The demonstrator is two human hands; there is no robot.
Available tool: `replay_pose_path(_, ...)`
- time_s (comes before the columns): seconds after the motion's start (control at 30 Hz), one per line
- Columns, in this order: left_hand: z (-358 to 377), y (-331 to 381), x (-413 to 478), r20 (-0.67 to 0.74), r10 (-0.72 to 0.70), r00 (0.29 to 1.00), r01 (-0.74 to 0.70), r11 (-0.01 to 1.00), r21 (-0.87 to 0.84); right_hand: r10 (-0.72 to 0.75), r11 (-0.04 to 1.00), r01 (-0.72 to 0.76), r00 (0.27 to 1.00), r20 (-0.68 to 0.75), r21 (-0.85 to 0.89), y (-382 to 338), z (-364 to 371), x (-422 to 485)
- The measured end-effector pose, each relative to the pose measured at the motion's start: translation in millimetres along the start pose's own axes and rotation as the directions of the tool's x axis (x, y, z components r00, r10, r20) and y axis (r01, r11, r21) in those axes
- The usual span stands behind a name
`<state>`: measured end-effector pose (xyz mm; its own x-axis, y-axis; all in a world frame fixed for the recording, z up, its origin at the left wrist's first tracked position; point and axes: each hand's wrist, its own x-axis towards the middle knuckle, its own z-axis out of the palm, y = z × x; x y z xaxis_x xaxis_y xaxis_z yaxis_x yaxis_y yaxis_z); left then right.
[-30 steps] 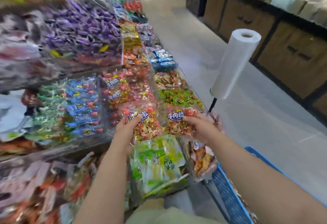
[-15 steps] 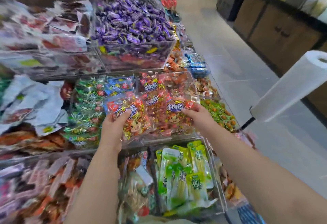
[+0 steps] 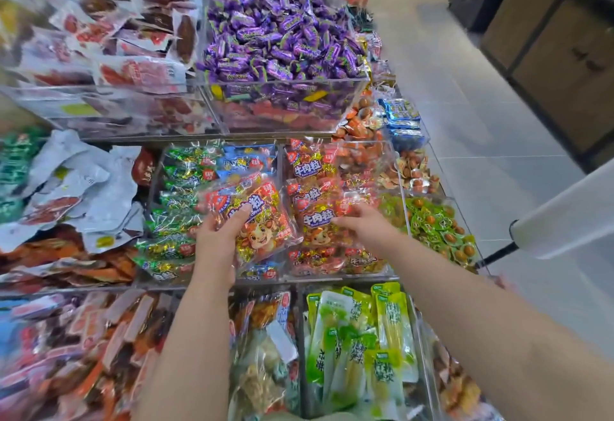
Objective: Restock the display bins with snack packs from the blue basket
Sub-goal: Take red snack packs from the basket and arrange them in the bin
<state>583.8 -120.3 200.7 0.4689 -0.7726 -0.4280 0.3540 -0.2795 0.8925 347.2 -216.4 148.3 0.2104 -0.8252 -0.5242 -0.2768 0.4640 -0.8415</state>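
A white plastic roll sits at the right above the grey tiled floor, wooden cabinets beyond.

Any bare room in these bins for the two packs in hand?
Barely. The clear bin of red beef-snack packs looks lower at its back right, beyond the right hand. The green and blue foil packs beside the left hand and the purple wrapped candies are heaped. Only the grey tiled floor is bare.

Left hand fingers hidden behind left snack pack; right hand fingers behind right snack pack. Bag roll cut off at right edge.
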Motion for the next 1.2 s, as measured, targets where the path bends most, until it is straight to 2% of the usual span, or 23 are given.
replay_pose_path(0.13,-2,-3,7,-0.012,0.010,1.000,-0.010,1.000,-0.003,-0.037,0.999,0.037,0.999,0.004,0.012,6,31,21)
replay_pose_path(0.23,-4,1,7,-0.008,0.000,1.000,0.000,1.000,-0.017,-0.036,0.976,0.045,0.998,-0.048,0.213,2,30,36)
replay_pose_path(0.27,-4,2,7,-0.008,-0.007,1.000,0.007,1.000,-0.013,-0.036,0.973,0.051,0.997,-0.073,0.225,-2,27,40)
replay_pose_path(0.33,-4,4,7,-0.005,-0.024,1.000,0.024,1.000,0.000,-0.076,0.994,0.080,0.995,-0.063,0.078,-8,21,48)
replay_pose_path(0.4,-4,5,7,0.004,-0.014,1.000,0.014,1.000,0.006,-0.120,0.981,0.111,0.992,-0.047,-0.160,-11,21,51)
replay_pose_path(0.47,-3,6,6,0.024,-0.025,0.999,0.025,0.999,-0.022,-0.148,0.930,0.095,0.981,-0.123,-0.356,-9,26,55)
replay_pose_path(0.57,0,7,8,0.034,-0.037,0.999,0.039,0.999,-0.037,-0.277,0.878,0.147,0.933,-0.232,-0.456,-7,31,59)
replay_pose_path(0.63,1,6,10,0.037,-0.038,0.999,0.039,0.999,-0.022,-0.365,0.869,0.226,0.893,-0.262,-0.441,-11,31,64)
replay_pose_path(0.77,7,8,13,0.020,-0.043,0.999,0.044,0.999,-0.011,-0.348,0.902,0.209,0.869,-0.351,-0.379,-22,42,73)
replay_pose_path(0.93,10,6,17,0.019,-0.032,0.999,0.032,0.999,0.007,-0.272,0.905,0.166,0.934,-0.233,-0.392,-3,43,64)
replay_pose_path(1.07,13,7,17,0.036,-0.067,0.997,0.067,0.998,-0.016,-0.169,0.955,0.108,0.964,-0.207,-0.278,-10,40,64)
replay_pose_path(1.2,15,12,14,0.056,-0.062,0.996,0.064,0.998,-0.023,-0.194,0.953,0.138,0.962,-0.192,-0.271,-22,42,56)
